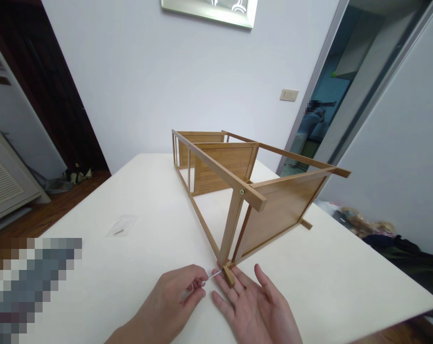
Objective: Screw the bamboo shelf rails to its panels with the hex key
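Note:
A wooden shelf frame with several panels lies on its side on the white table. In my left hand, thumb and fingers pinch a thin metal hex key. Its tip meets the side of the frame's near lower leg, close to the leg's end. My right hand is open, palm up, with its fingertips under and beside that leg end. A bolt head shows in the near upper leg. Whatever the key's tip sits in is too small to make out.
Left of the frame lies a clear plastic bag with a small screw. A wall with a switch stands behind the table. Clothes are heaped beyond its right edge. A person shows through the doorway.

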A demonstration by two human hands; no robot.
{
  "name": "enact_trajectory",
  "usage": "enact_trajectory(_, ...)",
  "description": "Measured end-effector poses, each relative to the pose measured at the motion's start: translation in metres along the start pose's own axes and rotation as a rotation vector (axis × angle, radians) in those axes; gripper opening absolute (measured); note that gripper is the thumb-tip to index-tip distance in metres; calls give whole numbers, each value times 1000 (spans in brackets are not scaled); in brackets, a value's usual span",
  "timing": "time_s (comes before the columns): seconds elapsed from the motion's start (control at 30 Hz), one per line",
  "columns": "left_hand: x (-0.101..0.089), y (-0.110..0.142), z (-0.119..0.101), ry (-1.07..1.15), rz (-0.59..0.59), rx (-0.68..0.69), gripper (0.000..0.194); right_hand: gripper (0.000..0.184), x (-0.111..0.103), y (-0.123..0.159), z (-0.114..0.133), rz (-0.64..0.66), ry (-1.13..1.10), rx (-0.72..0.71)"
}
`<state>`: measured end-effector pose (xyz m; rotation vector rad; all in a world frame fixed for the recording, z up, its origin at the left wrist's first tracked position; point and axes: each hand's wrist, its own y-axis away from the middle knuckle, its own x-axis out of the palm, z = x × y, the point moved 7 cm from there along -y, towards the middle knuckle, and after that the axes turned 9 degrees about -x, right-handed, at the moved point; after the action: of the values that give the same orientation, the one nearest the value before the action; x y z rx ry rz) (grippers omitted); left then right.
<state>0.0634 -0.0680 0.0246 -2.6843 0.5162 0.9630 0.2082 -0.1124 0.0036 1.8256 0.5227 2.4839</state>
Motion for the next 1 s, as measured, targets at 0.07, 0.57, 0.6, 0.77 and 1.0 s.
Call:
enact_trajectory(0.07,1,4,-2,-55,-49,133,17,32,-1,0,0,-2,-2,3)
enact_trajectory(0.57,13,-4,29,379,159,-466,22,32,-1,-1,1,-17,-7,4)
enact_trajectory(0.6,14,-4,30,405,174,-485,24,33,-1,-2,1,-18,-10,5)
enact_trajectory(0.77,21,-3,29,521,330,-532,35,32,-2,-3,0,-8,-4,6)
enact_trajectory(1.0,27,-4,31,634,386,-547,48,32,-1,-1,1,10,17,-7)
